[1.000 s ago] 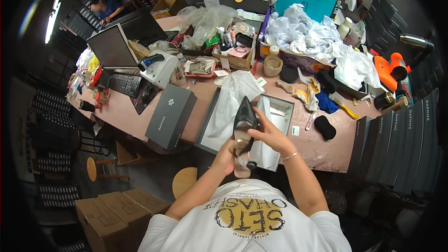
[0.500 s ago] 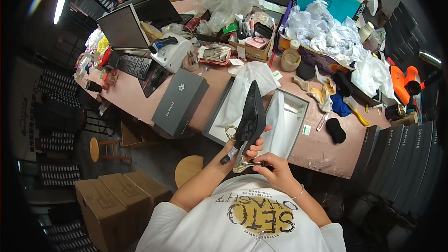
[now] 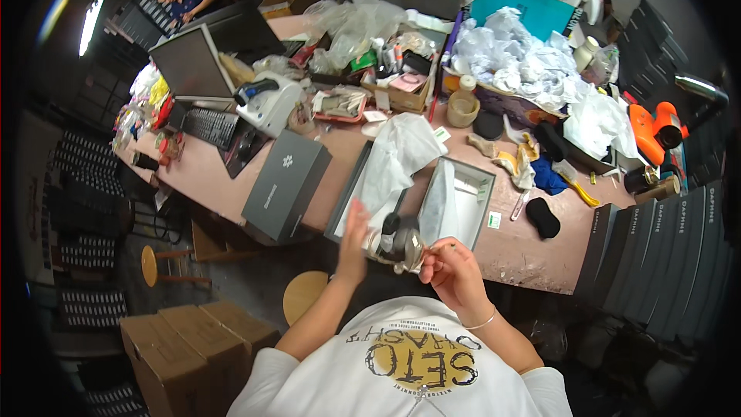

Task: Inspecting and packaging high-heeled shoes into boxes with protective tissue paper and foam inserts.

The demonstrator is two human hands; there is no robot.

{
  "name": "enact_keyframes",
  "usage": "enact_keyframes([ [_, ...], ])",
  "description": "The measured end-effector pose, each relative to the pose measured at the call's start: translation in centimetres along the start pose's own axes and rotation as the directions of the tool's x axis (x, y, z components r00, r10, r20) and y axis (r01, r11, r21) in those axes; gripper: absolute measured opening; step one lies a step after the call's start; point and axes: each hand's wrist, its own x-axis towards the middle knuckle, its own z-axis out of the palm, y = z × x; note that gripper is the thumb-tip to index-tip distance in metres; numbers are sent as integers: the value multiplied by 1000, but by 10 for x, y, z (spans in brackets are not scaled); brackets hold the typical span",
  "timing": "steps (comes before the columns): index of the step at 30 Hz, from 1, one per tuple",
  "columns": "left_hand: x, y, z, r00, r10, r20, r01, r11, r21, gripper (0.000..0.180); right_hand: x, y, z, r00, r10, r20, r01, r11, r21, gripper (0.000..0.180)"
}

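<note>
A black high-heeled shoe [image 3: 406, 245] with a pale, shiny lining is tilted end-on in front of my chest; its pointed toe is hidden at this angle. The fingers of my right hand [image 3: 454, 269] are closed on the shoe's strap side. Beside the shoe, my left hand [image 3: 354, 243] is smeared by motion, its fingers stretched out and holding nothing that I can see. Just beyond both hands lies an opened grey shoebox: one half [image 3: 349, 199] holds white tissue paper [image 3: 394, 158], the other half [image 3: 485, 199] is lined with white paper.
A closed grey shoebox [image 3: 285, 185] stands left of the opened one. Farther back are a keyboard [image 3: 208, 125], a label printer [image 3: 270, 104] and a heap of crumpled paper [image 3: 509, 50]. Several grey boxes [image 3: 656, 251] stand at right. A black pad [image 3: 543, 218] lies nearby.
My left hand has let go of the shoe and moved to its left side. The shoe has swung from toe-up to end-on, while my right hand keeps hold of it.
</note>
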Motion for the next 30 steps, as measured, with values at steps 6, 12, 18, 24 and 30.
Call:
enact_keyframes([
  [6, -23, 84, 9, 773, -12, 635, -156, 966, 208, 93, 18, 8, -19, 966, 178, 188, -243, 875, 418, 28],
  [12, -17, 70, 39, 768, -181, 614, 499, 771, -396, 77, 23, -15, 11, 989, 133, 62, -136, 989, 59, 37],
  [18, 5, 37, 27, 612, -19, 791, 598, 667, -446, 88, 9, -4, -26, 998, 34, -45, -43, 975, -216, 23],
  [24, 1, 35, 26, 516, 8, 857, 757, 464, -460, 59, 8, -2, -28, 996, 20, -87, -43, 961, -272, 21],
  [30, -25, 70, 26, 529, -193, 827, 776, 505, -379, 37, 12, -3, -32, 998, 28, -49, -44, 931, -363, 21],
])
